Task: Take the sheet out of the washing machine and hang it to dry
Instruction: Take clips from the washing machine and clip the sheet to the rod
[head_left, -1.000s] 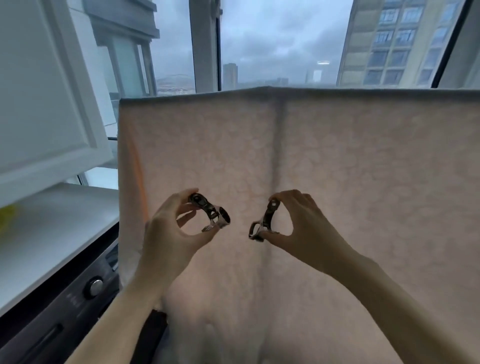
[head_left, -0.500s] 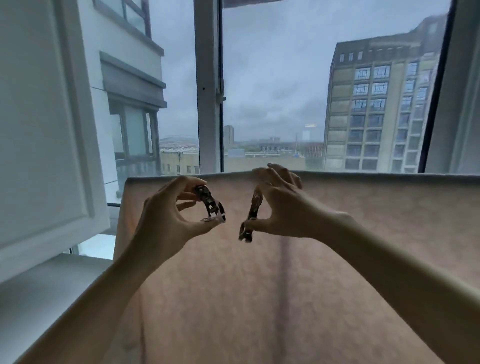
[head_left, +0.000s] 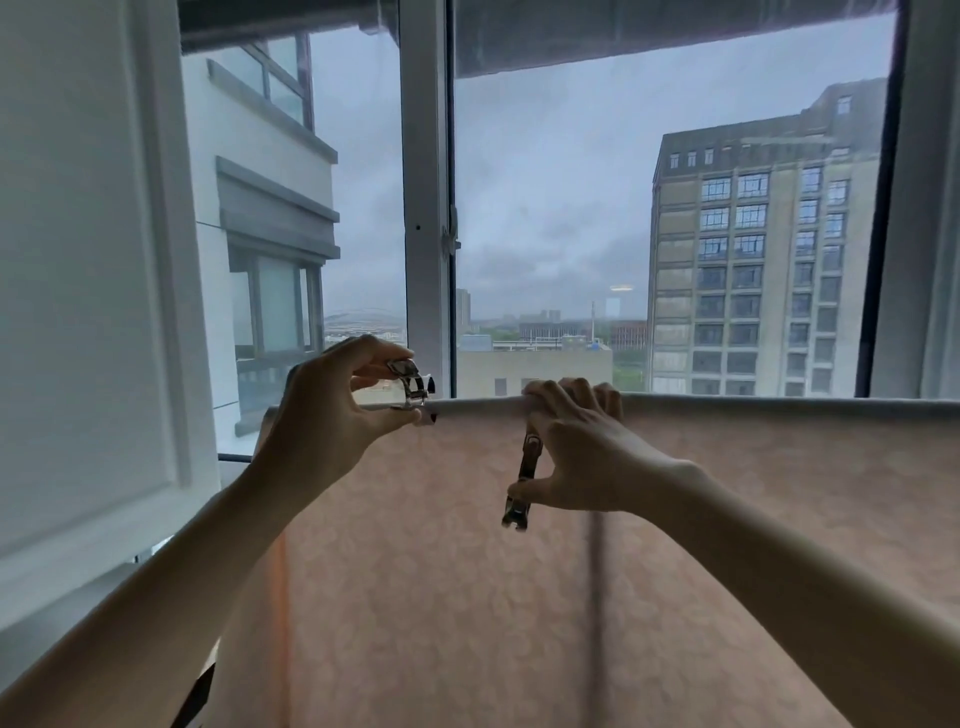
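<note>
A pale pinkish sheet hangs draped over a horizontal rail in front of the window, its top fold running across the view. My left hand pinches a metal clip between thumb and fingers right at the sheet's top edge, near its left end. My right hand rests its fingers over the top fold while thumb and finger hold a second metal clip that points downward against the cloth. The rail itself is hidden under the fabric.
A white cabinet door stands open at the left, close to my left arm. Behind the sheet is a large window with a white frame post, and buildings outside. A dark vertical bar shows through the sheet.
Both hands have risen to the sheet's top edge. The left clip now sits at the fold, and my right fingers have hooked over the fold with the clip hanging below.
</note>
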